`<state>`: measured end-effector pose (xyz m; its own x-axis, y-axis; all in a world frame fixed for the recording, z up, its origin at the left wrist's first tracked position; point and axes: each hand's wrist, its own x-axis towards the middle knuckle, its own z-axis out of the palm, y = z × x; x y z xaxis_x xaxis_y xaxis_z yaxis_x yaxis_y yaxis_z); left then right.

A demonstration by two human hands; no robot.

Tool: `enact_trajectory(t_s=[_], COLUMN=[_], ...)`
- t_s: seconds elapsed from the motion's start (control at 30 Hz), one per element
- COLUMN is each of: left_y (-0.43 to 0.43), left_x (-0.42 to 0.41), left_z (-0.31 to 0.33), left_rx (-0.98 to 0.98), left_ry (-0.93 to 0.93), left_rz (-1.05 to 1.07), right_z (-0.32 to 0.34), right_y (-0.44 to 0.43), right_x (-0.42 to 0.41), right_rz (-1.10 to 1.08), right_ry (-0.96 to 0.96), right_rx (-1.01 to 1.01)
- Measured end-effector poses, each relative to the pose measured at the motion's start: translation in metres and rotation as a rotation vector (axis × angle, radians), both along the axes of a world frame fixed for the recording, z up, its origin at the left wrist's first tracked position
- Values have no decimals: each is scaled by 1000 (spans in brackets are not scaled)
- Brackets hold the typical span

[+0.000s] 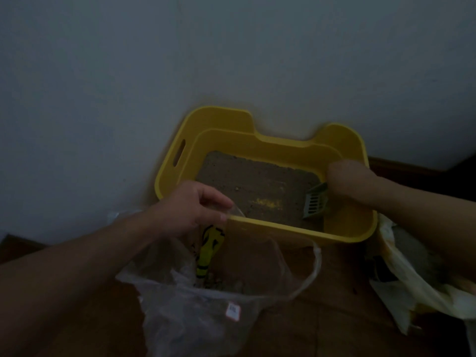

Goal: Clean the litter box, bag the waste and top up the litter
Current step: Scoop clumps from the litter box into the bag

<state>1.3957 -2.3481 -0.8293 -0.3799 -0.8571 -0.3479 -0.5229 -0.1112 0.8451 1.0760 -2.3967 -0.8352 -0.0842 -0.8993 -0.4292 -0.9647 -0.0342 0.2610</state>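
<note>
Litter box [167,176], yellow, on the floor [334,305] against the wall [128,73], dim light.
My left hand [190,210] pinches the clear bag [195,313] edge at the box's near rim; my right hand [342,179] grips the grey scoop [315,202], its slotted head down in the litter [257,184] at the box's right side.

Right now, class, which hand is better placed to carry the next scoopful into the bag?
Right. The right hand grips the scoop in the litter box; the left hand pinches the clear bag open at the near rim.
</note>
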Motion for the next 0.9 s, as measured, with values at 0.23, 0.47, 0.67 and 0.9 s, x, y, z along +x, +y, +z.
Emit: enact_trajectory(t_s=[0.23,0.47,0.67,0.9], left_y=[-2,-3,0,1], left_x=[1,5,5,8], left_z=[0,-1,4,-1], left_rx=[27,37,14,33], left_ry=[21,34,35,92], left_rz=[-9,10,7,14], right_z=[-23,-72,-82,-95], right_y=[-4,-14,-33,-52], right_x=[-5,27,69,98], right_rz=[-63,-100,-2,18], right_ry=[-169,-449,-511,-598], right_rx=[81,32,-32,-32])
